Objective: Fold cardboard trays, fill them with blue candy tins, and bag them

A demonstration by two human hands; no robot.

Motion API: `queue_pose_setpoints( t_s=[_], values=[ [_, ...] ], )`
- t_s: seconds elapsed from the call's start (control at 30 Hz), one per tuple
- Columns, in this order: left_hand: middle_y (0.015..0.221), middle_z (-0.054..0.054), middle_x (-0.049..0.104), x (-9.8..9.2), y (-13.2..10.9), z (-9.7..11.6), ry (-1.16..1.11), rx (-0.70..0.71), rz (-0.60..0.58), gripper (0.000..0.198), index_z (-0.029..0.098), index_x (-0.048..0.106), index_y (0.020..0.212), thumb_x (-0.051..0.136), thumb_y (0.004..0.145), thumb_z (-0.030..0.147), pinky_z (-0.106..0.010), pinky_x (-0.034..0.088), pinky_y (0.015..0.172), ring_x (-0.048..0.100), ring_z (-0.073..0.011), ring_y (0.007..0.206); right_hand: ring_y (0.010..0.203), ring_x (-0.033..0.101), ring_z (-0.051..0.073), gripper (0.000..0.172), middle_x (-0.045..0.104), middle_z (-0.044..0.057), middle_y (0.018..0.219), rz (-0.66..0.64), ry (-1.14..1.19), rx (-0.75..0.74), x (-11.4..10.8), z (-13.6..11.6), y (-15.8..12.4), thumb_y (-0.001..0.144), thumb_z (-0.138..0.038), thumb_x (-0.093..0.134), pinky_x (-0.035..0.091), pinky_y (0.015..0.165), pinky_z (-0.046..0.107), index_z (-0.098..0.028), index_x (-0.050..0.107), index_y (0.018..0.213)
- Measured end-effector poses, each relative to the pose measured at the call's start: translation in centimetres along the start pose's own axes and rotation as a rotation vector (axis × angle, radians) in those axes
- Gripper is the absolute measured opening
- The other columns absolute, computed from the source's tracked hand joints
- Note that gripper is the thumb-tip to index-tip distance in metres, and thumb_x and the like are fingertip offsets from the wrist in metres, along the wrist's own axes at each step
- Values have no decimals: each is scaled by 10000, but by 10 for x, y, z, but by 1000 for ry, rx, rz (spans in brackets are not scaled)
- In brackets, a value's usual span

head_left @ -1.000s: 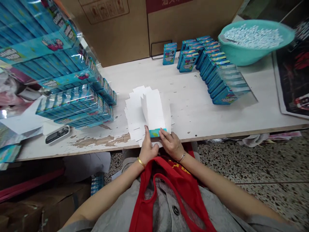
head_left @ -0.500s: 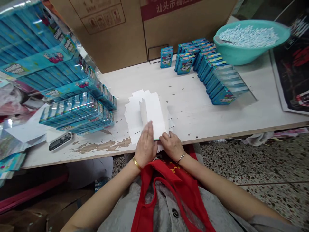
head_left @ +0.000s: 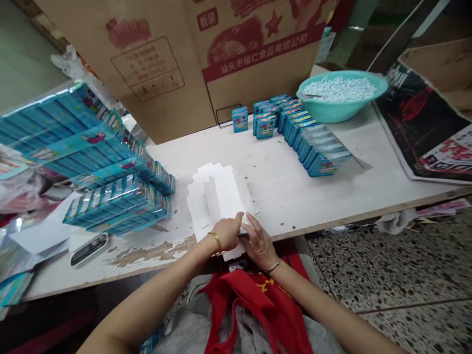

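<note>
A white cardboard blank point(head_left: 227, 189), partly folded with one long panel standing up, lies over a pile of flat white cardboard blanks point(head_left: 199, 196) at the table's near edge. At its near end, my left hand point(head_left: 228, 233) presses with curled fingers, the thumb and forefinger by the right-hand edge. My right hand point(head_left: 261, 246) grips the same end from the right, fingers bent round the corner. Both hands almost touch. A thin dark edge shows between them; what lies under the fingers is hidden.
Wrapped stacks of blue candy boxes point(head_left: 118, 204) stand left, beside a white handheld device point(head_left: 89, 249). Small blue boxes point(head_left: 265, 126) stand in rows at the back, before a large carton point(head_left: 165, 113). A turquoise basin point(head_left: 341, 109) of pale candies stands back right.
My left hand has gone from flat, outstretched fingers to a curled grip at the near end. My right hand's fingers now reach up along the corner. The view has tilted upward.
</note>
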State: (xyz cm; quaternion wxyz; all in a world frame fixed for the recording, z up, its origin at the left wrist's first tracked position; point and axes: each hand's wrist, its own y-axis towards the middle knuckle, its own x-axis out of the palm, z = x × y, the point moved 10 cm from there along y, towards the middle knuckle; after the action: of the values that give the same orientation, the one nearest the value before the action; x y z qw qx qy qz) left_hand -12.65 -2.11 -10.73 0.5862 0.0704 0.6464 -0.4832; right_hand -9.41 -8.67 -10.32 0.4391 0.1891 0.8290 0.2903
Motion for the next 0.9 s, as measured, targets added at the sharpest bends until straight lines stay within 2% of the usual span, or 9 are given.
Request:
queue_pose_setpoints(
  t_s=[0.13,0.23,0.33,0.43,0.5,0.57,0.7,0.8,0.9],
  values=[
    [953,-79,707,-5,10,-8,-73,54,-98,542,143,393,1218,618,726,159,-335,454,823,655,-243,942,1278,425,281,825,212,185,1503,45,77,-8,-14,-3,5,851,-122,494,527,859,432,-267,-24,1476],
    [854,-28,716,-4,15,-18,-189,-23,-129,506,157,470,1140,667,674,174,-259,463,690,661,-192,803,1190,508,268,951,154,228,1523,-8,235,214,-22,24,16,828,-197,540,537,841,421,-209,-159,1472],
    [793,-33,708,-6,18,-3,-227,-25,-12,201,153,593,922,608,746,250,-248,450,630,641,-175,723,1016,606,204,800,448,209,1384,-139,311,415,-19,56,33,848,-223,517,543,829,351,-141,54,1496],
    [865,-50,714,-9,14,37,-252,113,53,143,161,647,866,565,793,252,-269,472,692,645,-185,774,1072,591,196,510,630,135,1196,-398,193,380,-10,71,55,841,-102,437,491,920,326,-125,458,1350],
    [961,-49,713,-17,4,63,-283,275,41,172,180,661,933,585,789,236,-279,483,765,645,-192,856,1065,597,200,508,645,117,1182,-568,92,317,-5,75,61,813,-43,417,488,899,318,-139,522,1301],
    [993,-52,708,-43,-6,66,-312,410,120,192,193,662,977,536,846,255,-283,482,819,639,-181,893,1004,614,204,537,656,92,1169,-676,7,213,-4,71,60,819,-40,425,498,835,317,-176,492,1335],
    [1247,-121,598,-107,-16,-7,-158,319,555,356,185,583,1190,398,935,350,-414,400,991,539,-232,1142,908,597,199,561,627,82,1208,-666,-155,-38,-10,49,48,843,-15,401,472,768,327,-208,446,1367],
    [1378,-120,493,-87,-1,-52,43,273,402,388,200,533,1263,387,940,357,-479,336,1037,460,-264,1247,889,568,209,531,595,107,1228,-617,-262,-110,-10,38,37,857,-38,426,443,725,336,-211,454,1359],
    [1285,-103,567,-46,10,-61,123,338,185,383,206,484,1300,370,952,314,-364,410,962,549,-209,1127,919,542,233,421,588,115,1201,-592,-285,-88,-7,37,32,921,-241,462,419,727,351,-220,472,1342]
  ],
)
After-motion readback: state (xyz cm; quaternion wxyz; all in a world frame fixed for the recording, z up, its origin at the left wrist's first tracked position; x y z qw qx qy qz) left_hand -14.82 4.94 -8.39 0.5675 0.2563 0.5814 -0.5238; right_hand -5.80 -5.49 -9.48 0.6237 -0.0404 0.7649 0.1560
